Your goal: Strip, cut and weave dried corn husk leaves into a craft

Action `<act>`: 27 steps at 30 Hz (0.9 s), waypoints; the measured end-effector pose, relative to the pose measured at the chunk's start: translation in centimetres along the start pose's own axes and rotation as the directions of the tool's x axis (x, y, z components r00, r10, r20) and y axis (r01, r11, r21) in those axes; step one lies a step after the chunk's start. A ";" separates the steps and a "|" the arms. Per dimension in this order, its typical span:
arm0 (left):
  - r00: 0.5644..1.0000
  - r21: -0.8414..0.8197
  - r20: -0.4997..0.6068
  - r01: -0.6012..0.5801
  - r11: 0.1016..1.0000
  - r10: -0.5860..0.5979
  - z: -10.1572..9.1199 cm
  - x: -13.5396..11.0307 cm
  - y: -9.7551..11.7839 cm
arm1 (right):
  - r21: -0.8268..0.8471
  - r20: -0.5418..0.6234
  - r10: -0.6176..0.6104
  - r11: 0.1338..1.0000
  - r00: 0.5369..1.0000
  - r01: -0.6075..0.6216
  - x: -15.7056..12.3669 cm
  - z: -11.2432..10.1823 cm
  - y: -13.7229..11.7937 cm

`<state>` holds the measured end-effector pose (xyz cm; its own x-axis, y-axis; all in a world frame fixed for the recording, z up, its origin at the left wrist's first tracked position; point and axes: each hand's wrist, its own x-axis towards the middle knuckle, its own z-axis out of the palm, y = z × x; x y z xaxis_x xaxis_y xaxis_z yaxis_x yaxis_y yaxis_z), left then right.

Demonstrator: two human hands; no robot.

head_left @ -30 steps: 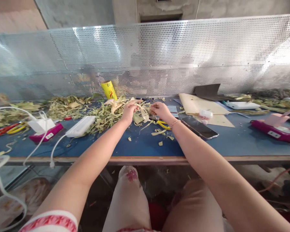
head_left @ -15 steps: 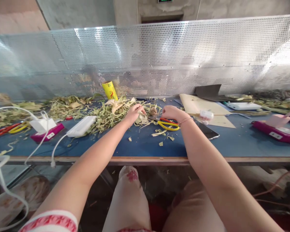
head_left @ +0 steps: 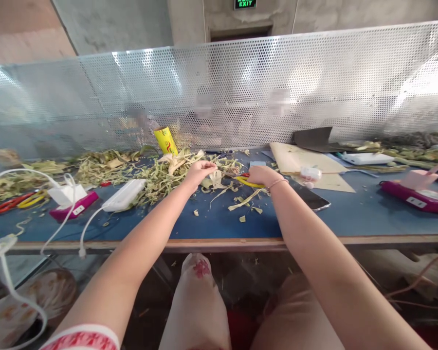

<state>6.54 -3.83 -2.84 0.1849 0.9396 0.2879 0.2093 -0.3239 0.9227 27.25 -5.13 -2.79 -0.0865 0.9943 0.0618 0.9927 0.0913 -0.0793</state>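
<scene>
My left hand (head_left: 200, 174) is at the right side of a heap of dry, greenish plant strips (head_left: 160, 175), its fingers pinched together on a pale dry leaf (head_left: 216, 179). To the right, my right hand (head_left: 262, 175) is closed over the handles of a pair of scissors (head_left: 248, 182) with red and yellow grips. The scissor blades point left, toward my left hand, and are partly lost among the scraps. A few cut strips (head_left: 245, 201) lie on the blue table (head_left: 211, 223) just in front of the scissors.
A yellow tube (head_left: 165, 141) stands tilted behind the heap. Left are a white power bank (head_left: 124, 195), a magenta power strip (head_left: 74, 206) with cables, and other scissors (head_left: 12, 204). Right are a dark phone (head_left: 311, 197), cardboard (head_left: 299, 158) and another magenta strip (head_left: 416, 197). A perforated metal screen (head_left: 233, 97) rises behind.
My right hand has come down onto the scissors, which lay beside it, and now covers most of their handles. My left hand stays at the heap, fingers pinched.
</scene>
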 end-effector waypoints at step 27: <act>0.938 0.329 -0.289 -0.089 0.940 0.190 -2.9 1.9 -2.2 | 0.079 -0.206 -0.087 0.991 0.975 0.105 0.2 0.9 -1.3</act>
<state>3.63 -1.01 -3.53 -0.0642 0.8520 0.5197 0.4964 -0.4245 0.7572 25.91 -4.96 -3.59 -0.1536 0.9501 0.2716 0.9682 0.1997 -0.1510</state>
